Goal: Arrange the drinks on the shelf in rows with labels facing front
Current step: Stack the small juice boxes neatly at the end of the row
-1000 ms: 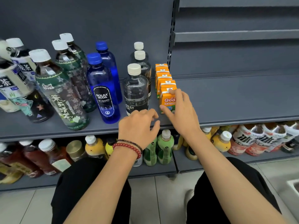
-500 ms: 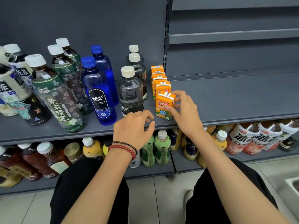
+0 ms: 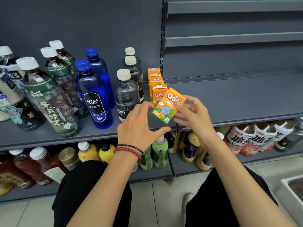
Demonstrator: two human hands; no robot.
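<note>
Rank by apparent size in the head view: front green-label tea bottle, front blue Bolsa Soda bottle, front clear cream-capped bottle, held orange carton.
1. green-label tea bottle
2. blue Bolsa Soda bottle
3. clear cream-capped bottle
4. orange carton, smallest though held nearest the camera

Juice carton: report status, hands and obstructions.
Right hand pinches juice carton, tilted, label front. Left hand open beside it. Carton row right behind.

The right hand (image 3: 195,118) pinches a tilted orange carton (image 3: 167,105) above the shelf (image 3: 237,99), before the row of cartons (image 3: 155,81); the left hand (image 3: 139,126) is close beside it, thumb out.
</note>
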